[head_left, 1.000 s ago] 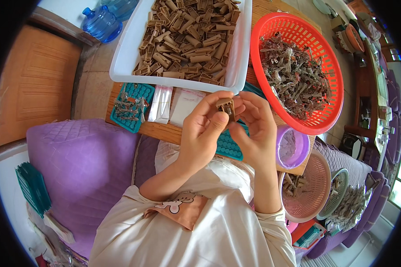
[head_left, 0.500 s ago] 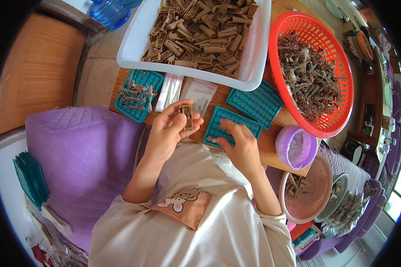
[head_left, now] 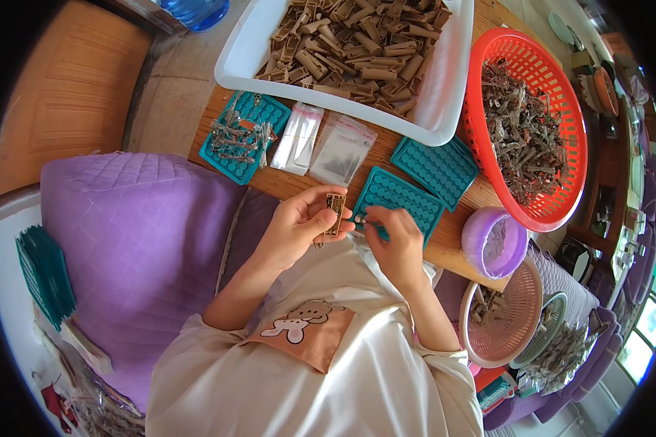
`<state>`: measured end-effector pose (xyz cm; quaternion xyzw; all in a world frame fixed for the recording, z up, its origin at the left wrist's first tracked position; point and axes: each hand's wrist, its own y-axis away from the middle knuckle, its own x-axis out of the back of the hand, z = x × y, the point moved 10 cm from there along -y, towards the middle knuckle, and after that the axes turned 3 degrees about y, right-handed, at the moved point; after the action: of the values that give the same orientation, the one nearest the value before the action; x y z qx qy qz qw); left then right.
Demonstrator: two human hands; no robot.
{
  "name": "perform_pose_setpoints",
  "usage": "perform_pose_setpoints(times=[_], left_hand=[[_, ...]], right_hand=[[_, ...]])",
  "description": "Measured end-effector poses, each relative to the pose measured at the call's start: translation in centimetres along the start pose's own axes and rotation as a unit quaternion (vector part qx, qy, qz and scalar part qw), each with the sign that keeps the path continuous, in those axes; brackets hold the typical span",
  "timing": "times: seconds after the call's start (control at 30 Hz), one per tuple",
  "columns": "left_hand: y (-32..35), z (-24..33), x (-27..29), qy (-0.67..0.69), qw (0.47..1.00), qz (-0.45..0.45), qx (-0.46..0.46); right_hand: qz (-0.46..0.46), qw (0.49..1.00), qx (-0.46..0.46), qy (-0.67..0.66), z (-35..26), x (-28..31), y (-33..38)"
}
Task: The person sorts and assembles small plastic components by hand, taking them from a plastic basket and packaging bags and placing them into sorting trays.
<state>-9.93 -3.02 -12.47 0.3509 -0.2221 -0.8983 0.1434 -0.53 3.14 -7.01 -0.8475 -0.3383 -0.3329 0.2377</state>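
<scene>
Wooden table (head_left: 415, 149) sat ahead, crowded. White tray (head_left: 444, 95) at top held a pile of brown cardboard tubes (head_left: 357, 44). Red basket (head_left: 557, 109) to its right was full of dark metal clips. Three teal dimpled moulds lay on the table: one at left (head_left: 242, 136) carrying loose metal clips, one near the basket (head_left: 436, 169), one at the table's near edge (head_left: 395, 200). Two clear plastic bags (head_left: 321, 144) lay between the left mould and the others. Small purple bowl (head_left: 494, 242) stood at the table edge below the basket; pink basket (head_left: 499, 317) sat lower right. Purple cushion (head_left: 135, 240) filled the left side, stack of teal sheets (head_left: 44, 273) beyond it. Blue water bottle (head_left: 195, 11) at top.

Both forearms came up from the lower edge, bent inward. Left hand (head_left: 295, 226) pinched a small brown rectangular piece (head_left: 335, 213) upright between thumb and fingers, just over the table's near edge. Right hand (head_left: 390, 237) rested on the near mould, fingertips closed on a tiny pale part (head_left: 358, 218) just beside the brown piece; touching it or not, could not tell.
</scene>
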Motion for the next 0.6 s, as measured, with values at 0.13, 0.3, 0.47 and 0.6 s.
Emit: perform_pose_setpoints(times=[0.13,0.3,0.47,0.6], left_hand=[[0.4,-0.4,-0.6,-0.018,1.0,-0.022,0.006],[0.1,-0.3,-0.8,-0.043,0.998,-0.025,-0.037],[0.6,-0.7,0.8,-0.04,0.999,0.02,-0.003],[0.7,-0.7,1.0,-0.05,0.999,0.016,0.0]], right_hand=[[0.162,0.985,-0.012,-0.053,-1.9,3.3,-0.4],[0.115,0.99,0.076,-0.022,-4.2,2.0,-1.3],[0.111,0.991,-0.01,-0.072,-1.0,1.5,-0.3],[0.047,0.998,-0.011,0.051,0.3,-0.8,0.6]])
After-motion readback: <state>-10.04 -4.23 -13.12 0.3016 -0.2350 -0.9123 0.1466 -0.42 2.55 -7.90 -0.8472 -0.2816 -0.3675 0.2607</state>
